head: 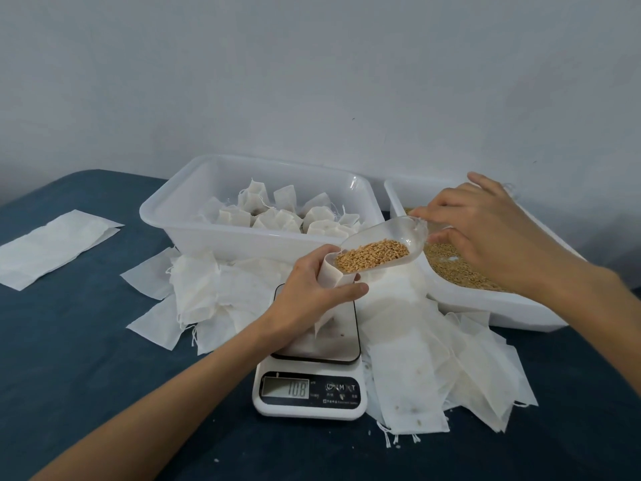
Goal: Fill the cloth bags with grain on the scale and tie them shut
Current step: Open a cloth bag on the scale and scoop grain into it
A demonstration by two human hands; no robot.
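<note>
Dark blue cloth covers the table [86,359] under a pale wall. At far left lie flat empty bags [52,244]; further in, a white tub [194,234] holds filled, tied bags [277,216]. At centre the left hand [312,289] curls round an open cloth bag [331,276] standing on the scale [312,390], whose display seems to read 108. Just right, the right hand [485,230] pinches the handle of a clear scoop [381,244], its lip of grain [373,255] at the bag's mouth. Behind it sits the grain tub [468,300]. The mouth is narrower than the scoop, so a fast tilt could spill grain onto the platform, and the gripping hand's pressure may distort the reading.
</note>
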